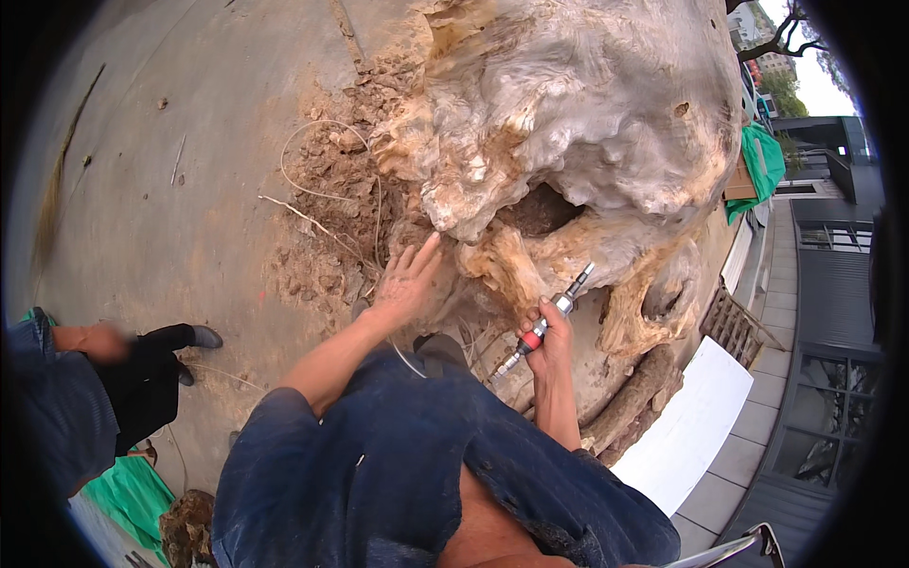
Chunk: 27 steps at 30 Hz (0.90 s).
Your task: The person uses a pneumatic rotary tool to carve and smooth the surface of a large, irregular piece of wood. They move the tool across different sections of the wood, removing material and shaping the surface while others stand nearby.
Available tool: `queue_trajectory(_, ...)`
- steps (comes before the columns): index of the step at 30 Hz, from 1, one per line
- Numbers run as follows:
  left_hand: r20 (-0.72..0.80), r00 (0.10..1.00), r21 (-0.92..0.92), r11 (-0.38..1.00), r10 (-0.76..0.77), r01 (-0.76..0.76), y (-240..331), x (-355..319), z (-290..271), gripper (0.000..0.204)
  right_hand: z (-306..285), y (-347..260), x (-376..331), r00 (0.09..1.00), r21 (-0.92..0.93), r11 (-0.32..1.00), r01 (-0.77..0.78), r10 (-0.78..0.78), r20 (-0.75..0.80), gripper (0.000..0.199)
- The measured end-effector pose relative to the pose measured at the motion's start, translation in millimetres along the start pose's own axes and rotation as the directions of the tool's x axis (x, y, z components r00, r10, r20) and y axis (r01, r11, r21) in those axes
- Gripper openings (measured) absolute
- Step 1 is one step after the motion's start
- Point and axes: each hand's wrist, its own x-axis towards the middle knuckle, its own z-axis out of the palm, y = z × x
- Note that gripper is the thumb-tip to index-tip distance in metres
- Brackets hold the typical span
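A huge pale, gnarled tree root (578, 133) with orange-brown patches fills the upper middle, with a dark hollow (542, 210) in its near side. My right hand (551, 339) is wrapped round a slim, straight air tool (561, 308), silver and black with a red band. Its narrow tip points up and away from me, close to the root's lower part. My left hand (409, 281) is open, fingers spread, beside the root's lower left edge; whether it touches the wood I cannot tell. A thin pale hose (407, 363) runs near my lap.
Brown crumbled debris (336, 180) and a loose pale cord (284, 151) lie left of the root. Another person (71, 393) is at the far left, near a green sheet (133, 497). At right are a log (632, 398), a white board (691, 417) and a wooden slatted frame (734, 327).
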Motion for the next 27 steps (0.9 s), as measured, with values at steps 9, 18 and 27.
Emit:
queue_trajectory(9, 0.2, 0.879, -0.136, 0.876, -0.433, 0.463, -60, -111, 47, 0.039, 27, -3, 7, 0.998, -0.008, 1.0, -0.01, 0.011, 0.059, 0.025)
queue_trajectory(18, -0.027, 0.868, -0.259, 0.843, -0.495, 0.472, -44, -109, 47, 0.024, 4, -13, 13, 0.992, -0.006, 0.999, -0.033, 0.033, 0.124, 0.025)
queue_trajectory(27, -0.035, 0.87, -0.326, 0.828, -0.492, 0.456, 33, -82, 48, 0.027, -47, -26, 4, 0.995, 0.065, 0.998, -0.025, 0.019, 0.098, 0.025)
